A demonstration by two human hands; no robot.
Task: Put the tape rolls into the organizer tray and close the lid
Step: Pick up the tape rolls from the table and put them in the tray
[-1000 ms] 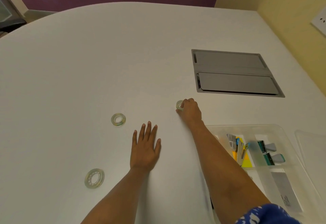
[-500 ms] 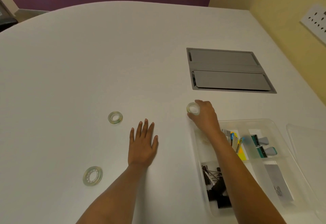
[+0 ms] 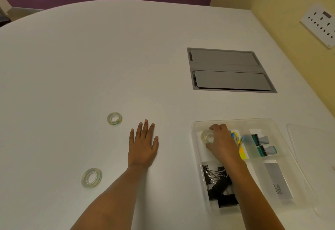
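Note:
My right hand (image 3: 222,142) grips a small clear tape roll (image 3: 207,136) over the far left compartment of the clear organizer tray (image 3: 194,128). A second clear tape roll (image 3: 114,119) lies flat on the white table, left of and beyond my left hand. A larger clear tape roll (image 3: 91,177) lies nearer to me at the left. My left hand (image 3: 143,145) rests flat on the table, palm down, fingers spread, holding nothing. The tray's clear lid (image 3: 311,144) lies on the table just right of the tray.
The tray also holds black binder clips (image 3: 218,186), teal clips (image 3: 262,145), yellow and blue items and a grey card (image 3: 278,180). A grey hatch (image 3: 228,70) is set in the white table (image 3: 90,57) beyond the tray. A yellow wall with a socket plate (image 3: 320,25) is at right.
My right hand carried the small tape roll from the table toward me and into the tray's far left compartment. My left hand stayed flat on the table.

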